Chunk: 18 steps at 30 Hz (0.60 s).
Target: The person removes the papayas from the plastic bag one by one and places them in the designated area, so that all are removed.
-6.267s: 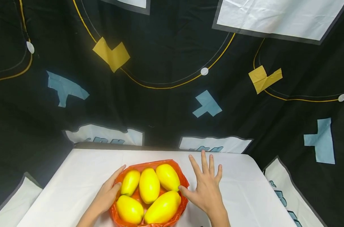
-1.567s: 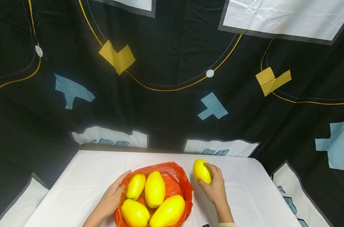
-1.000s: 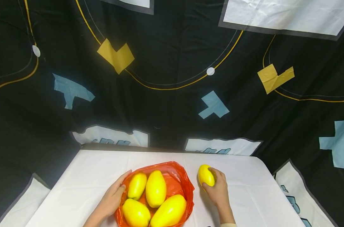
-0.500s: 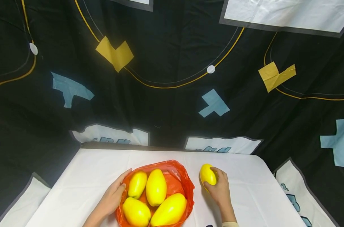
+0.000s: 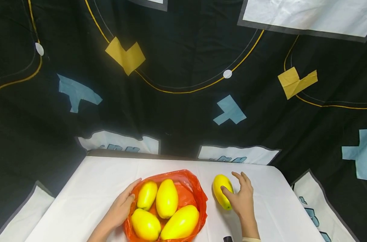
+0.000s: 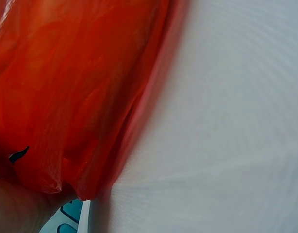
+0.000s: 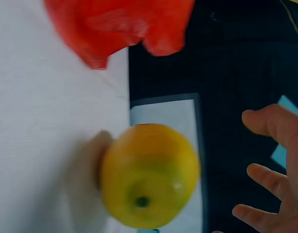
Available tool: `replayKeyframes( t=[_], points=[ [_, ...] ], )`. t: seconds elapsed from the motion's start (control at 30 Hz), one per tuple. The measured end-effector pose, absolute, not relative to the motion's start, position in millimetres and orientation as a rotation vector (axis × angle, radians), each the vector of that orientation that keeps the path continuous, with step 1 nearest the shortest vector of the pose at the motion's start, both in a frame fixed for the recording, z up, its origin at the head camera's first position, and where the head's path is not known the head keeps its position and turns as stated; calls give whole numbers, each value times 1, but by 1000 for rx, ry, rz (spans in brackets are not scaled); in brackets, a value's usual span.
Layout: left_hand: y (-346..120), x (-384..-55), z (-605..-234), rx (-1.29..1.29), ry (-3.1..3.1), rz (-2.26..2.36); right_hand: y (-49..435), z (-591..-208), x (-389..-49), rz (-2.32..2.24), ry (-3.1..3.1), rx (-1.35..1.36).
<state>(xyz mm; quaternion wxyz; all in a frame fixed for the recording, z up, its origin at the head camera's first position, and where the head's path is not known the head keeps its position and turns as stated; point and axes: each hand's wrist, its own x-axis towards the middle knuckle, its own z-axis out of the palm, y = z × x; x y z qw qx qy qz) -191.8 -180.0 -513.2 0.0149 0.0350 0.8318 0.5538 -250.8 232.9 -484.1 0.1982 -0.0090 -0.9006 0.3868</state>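
Note:
A red plastic bag (image 5: 188,192), its top folded wide, holds several yellow mangoes (image 5: 166,198). My left hand (image 5: 119,207) grips the bag's left edge, with the thumb near the rim. In the left wrist view, red film (image 6: 66,87) covers much of the frame and partly hides that hand. Right of the bag, one mango (image 5: 221,188) lies on the white table. My right hand (image 5: 243,198) is just to its right, fingers spread and holding nothing. The right wrist view shows a gap between this mango (image 7: 151,177) and the fingers (image 7: 270,182).
The white table (image 5: 277,208) ends at a dark back edge in front of a black cloth (image 5: 171,127) with printed shapes. A small black object (image 5: 228,239) lies at the bottom edge of the view, near the right forearm.
My right hand took a mango from the bag and set it on the table to the right. Within the last half second its fingers let go and spread. The left hand stays at the bag.

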Motion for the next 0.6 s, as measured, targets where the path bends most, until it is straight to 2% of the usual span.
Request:
replayKeyframes(
  t=[0.6],
  points=[
    [-181,-190,-514,173,2631,1726,192,-443,-229,1180,-2413,200]
  ],
)
